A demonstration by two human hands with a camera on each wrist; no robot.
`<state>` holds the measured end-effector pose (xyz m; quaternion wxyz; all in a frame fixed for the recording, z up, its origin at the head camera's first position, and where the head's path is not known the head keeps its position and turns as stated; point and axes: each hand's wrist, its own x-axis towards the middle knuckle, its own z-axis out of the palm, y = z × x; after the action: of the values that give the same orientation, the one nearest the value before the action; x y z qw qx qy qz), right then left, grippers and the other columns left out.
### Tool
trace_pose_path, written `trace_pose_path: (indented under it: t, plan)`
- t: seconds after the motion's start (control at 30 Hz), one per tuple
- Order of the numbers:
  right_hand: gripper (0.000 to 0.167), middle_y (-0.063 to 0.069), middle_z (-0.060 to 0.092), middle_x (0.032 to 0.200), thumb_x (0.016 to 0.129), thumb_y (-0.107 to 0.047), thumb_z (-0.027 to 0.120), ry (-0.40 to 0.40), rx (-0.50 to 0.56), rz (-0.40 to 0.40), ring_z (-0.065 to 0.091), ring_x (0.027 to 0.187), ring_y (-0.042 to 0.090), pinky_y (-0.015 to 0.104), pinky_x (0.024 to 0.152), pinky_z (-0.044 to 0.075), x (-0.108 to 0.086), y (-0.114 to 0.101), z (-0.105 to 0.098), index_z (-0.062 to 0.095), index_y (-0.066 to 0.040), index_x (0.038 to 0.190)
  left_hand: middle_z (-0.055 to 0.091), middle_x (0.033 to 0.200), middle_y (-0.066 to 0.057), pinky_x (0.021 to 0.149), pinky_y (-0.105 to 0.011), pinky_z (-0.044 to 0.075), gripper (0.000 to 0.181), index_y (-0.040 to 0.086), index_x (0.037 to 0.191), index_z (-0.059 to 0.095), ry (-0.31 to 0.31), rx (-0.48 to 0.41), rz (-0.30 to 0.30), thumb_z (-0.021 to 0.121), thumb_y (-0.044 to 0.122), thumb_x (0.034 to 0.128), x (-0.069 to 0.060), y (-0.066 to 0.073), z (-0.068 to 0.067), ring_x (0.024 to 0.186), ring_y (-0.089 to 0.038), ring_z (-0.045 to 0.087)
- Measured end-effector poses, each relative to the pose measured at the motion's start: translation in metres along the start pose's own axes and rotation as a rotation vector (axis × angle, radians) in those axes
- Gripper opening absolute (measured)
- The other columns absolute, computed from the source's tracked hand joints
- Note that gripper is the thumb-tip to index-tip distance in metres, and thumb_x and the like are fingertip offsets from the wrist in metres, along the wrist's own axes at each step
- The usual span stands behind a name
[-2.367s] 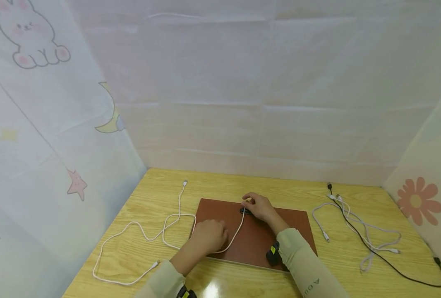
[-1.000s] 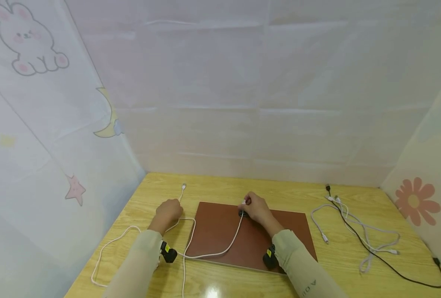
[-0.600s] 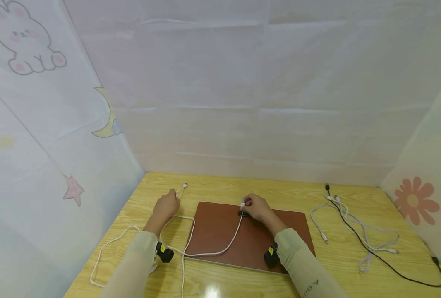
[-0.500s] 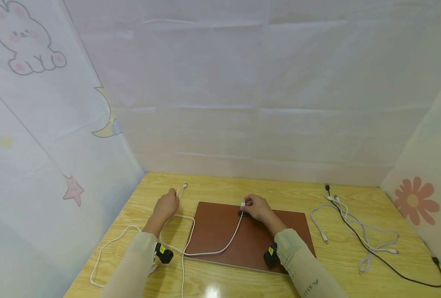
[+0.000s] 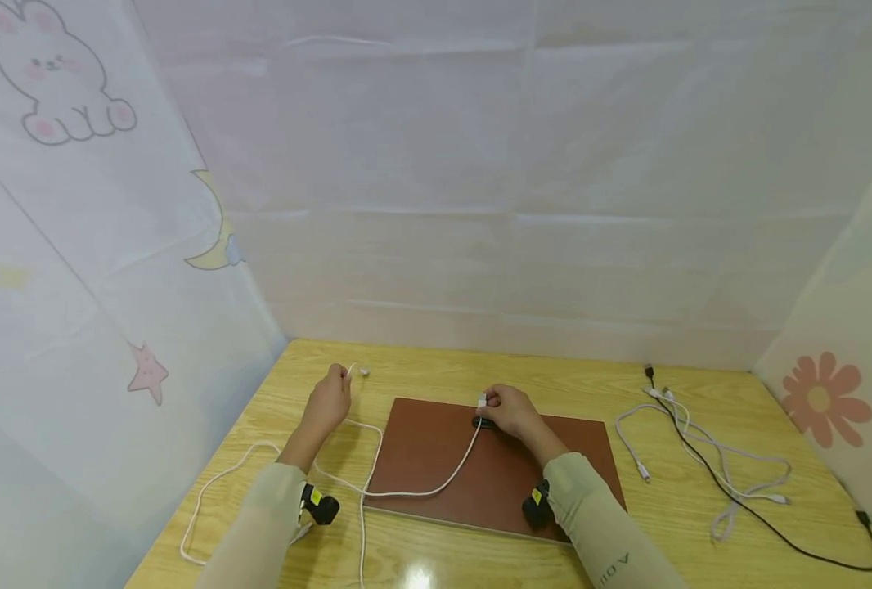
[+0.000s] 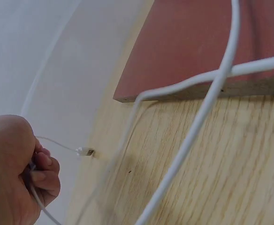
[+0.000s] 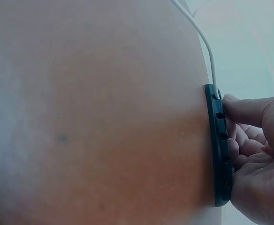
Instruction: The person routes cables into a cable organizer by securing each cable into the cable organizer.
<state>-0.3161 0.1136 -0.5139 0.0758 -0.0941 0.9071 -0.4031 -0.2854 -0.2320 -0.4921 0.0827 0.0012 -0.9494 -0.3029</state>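
Nearest, along the bottom of the head view, two pale sleeves (image 5: 248,532), each with a small black wrist device (image 5: 321,505). Close beside the left device, a loose white plug (image 5: 302,532) on the wood-grain table (image 5: 701,564).

A little farther in, a flat brown board (image 5: 424,458), crossed near its front left corner by slack white cord. Left of the board, raised over the table, the left hand (image 5: 329,398), clenched around a thin white cable (image 6: 44,209). Inside the curled fingers, a stretch of that cable; beyond the fingertips, a short free length and a USB connector (image 6: 85,151) outside the grasp, near the tabletop, contact impossible to tell.

On the far half of the board, a black slotted strip (image 7: 220,154). Just over it, the right hand (image 5: 513,411), bent-fingered, pinching a white connector (image 5: 482,399) between thumb and fingertips, with the strip immediately on the near side. In the right wrist view, a white cord (image 7: 211,61) at the strip's end slot, close by the thumb tip; finger contact with the strip unclear.

Well to the right, white cables (image 5: 642,471) tangled with a black cable (image 5: 649,371). Behind everything, a pale backdrop (image 5: 421,204), with a red flower (image 5: 819,399) at right and a rabbit (image 5: 71,90) at left.
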Motion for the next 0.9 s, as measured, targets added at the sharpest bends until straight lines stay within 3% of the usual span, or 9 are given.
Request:
trace_pose_path:
  t: [0.2,0.9]
  plan:
    - [0.036,0.011,0.067,0.11,0.094,-0.018,0.072,-0.002,-0.003,0.005,0.061,0.098,0.023,0.042,0.087,0.051,0.0,0.001,0.0,0.062,0.0,0.123,0.054,0.073,-0.008,0.051,-0.03,0.039,0.031,-0.007,0.12,0.051,0.062,0.006,0.003,0.037,0.019,0.1105,-0.001,0.008,-0.006,0.056,-0.018,0.049]
    - [0.03,0.008,0.067,0.104,0.093,-0.02,0.074,0.013,-0.003,0.018,0.06,0.09,0.021,0.038,0.08,0.051,0.0,0.006,-0.005,0.066,-0.002,0.117,0.054,0.07,-0.007,0.048,-0.031,0.036,0.029,-0.004,0.117,0.054,0.158,-0.023,0.097,0.041,0.02,0.1091,-0.005,0.038,-0.026,0.051,-0.016,0.046]
